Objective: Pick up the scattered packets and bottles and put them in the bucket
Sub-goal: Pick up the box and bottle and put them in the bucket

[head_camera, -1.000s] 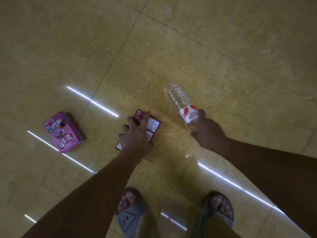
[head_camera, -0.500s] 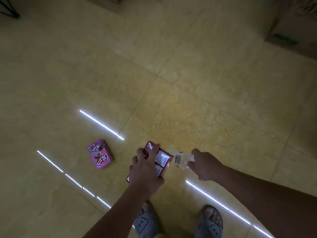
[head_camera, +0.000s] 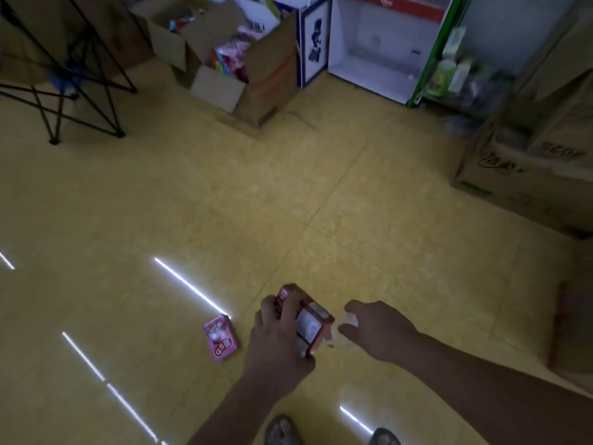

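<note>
Lying on glossy yellow floor (head_camera: 224, 203): pink packet (head_camera: 220, 338).

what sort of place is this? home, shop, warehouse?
Probably a small shop or its stockroom. An open cardboard box brims with snack packets, a white display cabinet with a green-edged door stands beside it, and printed cartons stand at right on the tiled floor.

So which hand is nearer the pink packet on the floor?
Left. The left hand, gripping the red box, is just right of the pink packet; the right hand, holding the bottle, is farther right, beyond the box.
</note>
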`<state>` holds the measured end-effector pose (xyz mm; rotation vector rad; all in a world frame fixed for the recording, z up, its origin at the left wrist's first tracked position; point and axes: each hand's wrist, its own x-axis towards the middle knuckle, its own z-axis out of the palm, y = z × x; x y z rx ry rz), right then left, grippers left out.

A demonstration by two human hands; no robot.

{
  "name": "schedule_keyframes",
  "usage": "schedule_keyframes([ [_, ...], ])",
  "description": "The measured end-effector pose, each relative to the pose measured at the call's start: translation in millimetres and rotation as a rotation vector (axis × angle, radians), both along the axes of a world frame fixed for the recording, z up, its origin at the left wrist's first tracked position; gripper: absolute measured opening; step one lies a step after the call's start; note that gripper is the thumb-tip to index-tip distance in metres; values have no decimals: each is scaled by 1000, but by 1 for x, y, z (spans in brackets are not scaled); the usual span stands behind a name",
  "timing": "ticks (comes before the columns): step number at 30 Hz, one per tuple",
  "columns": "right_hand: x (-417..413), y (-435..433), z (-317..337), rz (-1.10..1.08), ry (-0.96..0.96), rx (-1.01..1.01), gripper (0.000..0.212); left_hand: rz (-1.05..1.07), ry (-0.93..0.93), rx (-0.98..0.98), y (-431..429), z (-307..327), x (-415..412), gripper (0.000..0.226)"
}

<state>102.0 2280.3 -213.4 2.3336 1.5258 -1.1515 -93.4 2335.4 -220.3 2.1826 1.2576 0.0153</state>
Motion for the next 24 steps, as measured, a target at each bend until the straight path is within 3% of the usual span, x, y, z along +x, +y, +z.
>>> schedule_keyframes([
  [11, 0, 32, 147, 71, -119, 154, 47, 12, -139, 143, 41, 137, -7, 91],
  [24, -15, 64, 294, 243, -174, 334, 40, 23, -106, 342, 44, 281, -31, 97],
])
